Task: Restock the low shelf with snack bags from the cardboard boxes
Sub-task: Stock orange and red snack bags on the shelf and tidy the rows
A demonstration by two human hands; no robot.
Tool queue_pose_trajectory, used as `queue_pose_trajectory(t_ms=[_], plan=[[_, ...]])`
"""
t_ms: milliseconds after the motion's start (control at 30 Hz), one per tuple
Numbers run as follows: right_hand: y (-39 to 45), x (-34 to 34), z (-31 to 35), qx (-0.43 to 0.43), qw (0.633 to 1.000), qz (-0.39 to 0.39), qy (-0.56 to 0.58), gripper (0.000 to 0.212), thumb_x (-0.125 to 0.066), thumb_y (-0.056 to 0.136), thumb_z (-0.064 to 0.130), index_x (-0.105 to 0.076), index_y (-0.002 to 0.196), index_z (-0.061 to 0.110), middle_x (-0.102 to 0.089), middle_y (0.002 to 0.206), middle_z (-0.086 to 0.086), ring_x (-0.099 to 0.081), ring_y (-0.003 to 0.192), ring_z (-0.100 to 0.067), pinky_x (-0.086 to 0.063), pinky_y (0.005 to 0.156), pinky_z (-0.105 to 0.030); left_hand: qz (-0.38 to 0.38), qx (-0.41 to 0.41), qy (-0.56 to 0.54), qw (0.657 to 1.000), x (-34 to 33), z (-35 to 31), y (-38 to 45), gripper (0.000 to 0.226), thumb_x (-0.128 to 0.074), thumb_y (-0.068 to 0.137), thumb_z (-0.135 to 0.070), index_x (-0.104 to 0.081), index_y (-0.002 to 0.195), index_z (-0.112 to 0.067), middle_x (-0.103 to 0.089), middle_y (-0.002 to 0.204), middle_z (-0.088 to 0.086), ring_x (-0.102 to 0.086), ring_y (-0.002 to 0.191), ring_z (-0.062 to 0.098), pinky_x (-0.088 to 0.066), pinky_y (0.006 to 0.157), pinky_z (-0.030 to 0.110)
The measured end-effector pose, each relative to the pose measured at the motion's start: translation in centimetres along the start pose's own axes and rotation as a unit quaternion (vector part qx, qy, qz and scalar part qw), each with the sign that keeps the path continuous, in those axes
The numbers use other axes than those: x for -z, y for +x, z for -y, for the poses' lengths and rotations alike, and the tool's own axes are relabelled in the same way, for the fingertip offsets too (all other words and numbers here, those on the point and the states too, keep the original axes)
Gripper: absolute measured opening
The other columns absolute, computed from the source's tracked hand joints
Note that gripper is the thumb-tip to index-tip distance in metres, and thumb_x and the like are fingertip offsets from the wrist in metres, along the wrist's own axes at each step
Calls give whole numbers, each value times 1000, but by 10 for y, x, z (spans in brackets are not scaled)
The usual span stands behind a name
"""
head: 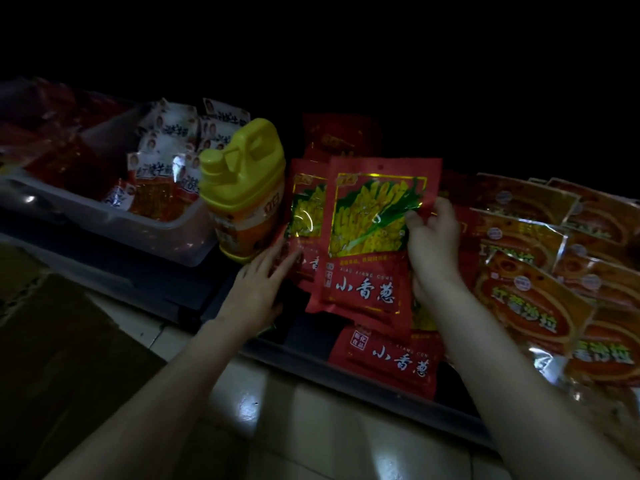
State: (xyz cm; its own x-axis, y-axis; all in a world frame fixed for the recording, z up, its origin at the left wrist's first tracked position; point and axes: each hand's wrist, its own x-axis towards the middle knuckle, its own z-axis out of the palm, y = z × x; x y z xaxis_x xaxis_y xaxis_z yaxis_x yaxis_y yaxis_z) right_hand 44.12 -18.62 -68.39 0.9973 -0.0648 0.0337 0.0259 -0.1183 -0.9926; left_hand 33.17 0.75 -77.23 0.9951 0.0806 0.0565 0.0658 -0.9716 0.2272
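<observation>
Cardboard box: near left, a brown flap in deep shadow on the pale tiled floor.
Clear bin: far left on the low shelf, holding small red-and-white packets with black Chinese writing too dim to read.
Yellow jug: just right of the bin, upright, yellow cap and handle, orange label with white characters I cannot make out.
Left hand: fingers straight and slightly spread, tips touching the lower edge of a red bag that stands behind the front one.
Red snack bag: centre of the shelf, tilted upright, picture of yellow sticks with a green scallion, white characters 小香葱 and small Latin letters "XIANG CON…".
Lying bag: same 小香葱 print, flat at the near shelf edge, below the held bag.
Right hand: thumb and fingers pinch the right edge of the front red snack bag.
Orange bags: right end of the shelf, overlapping in rows, clear windows, yellow lettering ending 沙拉.
</observation>
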Motion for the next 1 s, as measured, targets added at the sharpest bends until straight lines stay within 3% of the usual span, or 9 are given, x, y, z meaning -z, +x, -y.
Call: queue_pose_trajectory(t_ms=[100, 233, 333, 400, 500, 600, 833, 933, 1000], plan=[[-21, -32, -9, -31, 999, 22, -18, 39, -49, 96, 14, -43, 134, 10, -50, 135, -12, -47, 124, -28, -38, 106, -42, -68, 89, -224, 968, 6, 1, -19, 76, -56, 87, -3, -16, 149, -21, -22, 154, 1, -31, 137, 20, -32, 106, 28], [-50, -57, -17, -25, 993, 57, -100, 49, -47, 96, 7, -29, 141, 12, -43, 139, -11, -42, 128, -26, -33, 101, -27, -107, 130, -322, 932, 9, -3, -30, 68, -43, 86, -25, -18, 149, -19, -32, 149, 2, -33, 135, 18, -30, 107, 29], [-59, -52, -20, 47, 972, 114, -199, 74, -49, 91, -3, -9, 150, 16, -13, 155, -5, -21, 140, -19, -19, 102, -14, 18, 73, -220, 973, -4, -8, -35, 94, -54, 78, -45, 12, 144, -41, -1, 158, 5, -12, 144, 29, -24, 113, 46], [-61, -42, -24, 85, 941, 176, -275, 78, -51, 91, -1, -4, 150, 19, 6, 158, -3, -10, 144, -20, -17, 105, -16, 96, 93, -97, 986, -17, -16, -36, 103, -64, 81, -46, 27, 130, -51, 22, 155, 4, 2, 144, 33, -20, 114, 52], [-63, -32, -32, 138, 883, 233, -382, 70, -51, 93, 4, -11, 150, 14, 21, 155, -7, 2, 146, -23, -14, 113, -24, 73, 147, -76, 984, -20, -29, -27, 102, -64, 82, -47, 23, 136, -48, 25, 154, 6, -1, 142, 36, -23, 112, 53], [-62, -28, -37, 165, 864, 243, -410, 59, -47, 95, 4, -22, 148, 8, 21, 155, -10, 6, 146, -24, -9, 114, -24, 51, 162, -93, 981, -17, -38, -15, 99, -65, 83, -42, 14, 143, -46, 22, 155, 8, -1, 142, 37, -24, 111, 53], [-59, -12, -26, 161, 881, 204, -395, 52, -45, 93, 1, -34, 143, 11, 3, 157, -10, -4, 145, -26, -10, 113, -24, -6, 135, -170, 976, -7, -42, -30, 88, -63, 87, -21, -1, 146, -41, 11, 156, 6, -6, 142, 32, -28, 111, 44], [-63, -6, -5, 145, 886, 203, -391, 52, -45, 93, 1, -34, 143, 11, -4, 157, -9, -7, 144, -29, -15, 115, -32, -38, 112, -134, 984, 13, -44, -42, 76, -57, 90, -18, -11, 149, -28, 2, 156, 8, -16, 140, 27, -30, 111, 39], [-68, -5, 17, 158, 891, 202, -375, 54, -45, 93, 1, -31, 144, 11, -10, 155, -9, -13, 143, -29, -18, 114, -30, -78, 105, -103, 986, 36, -48, -47, 69, -54, 90, -16, -17, 148, -19, -7, 154, 10, -22, 137, 26, -29, 111, 35]])
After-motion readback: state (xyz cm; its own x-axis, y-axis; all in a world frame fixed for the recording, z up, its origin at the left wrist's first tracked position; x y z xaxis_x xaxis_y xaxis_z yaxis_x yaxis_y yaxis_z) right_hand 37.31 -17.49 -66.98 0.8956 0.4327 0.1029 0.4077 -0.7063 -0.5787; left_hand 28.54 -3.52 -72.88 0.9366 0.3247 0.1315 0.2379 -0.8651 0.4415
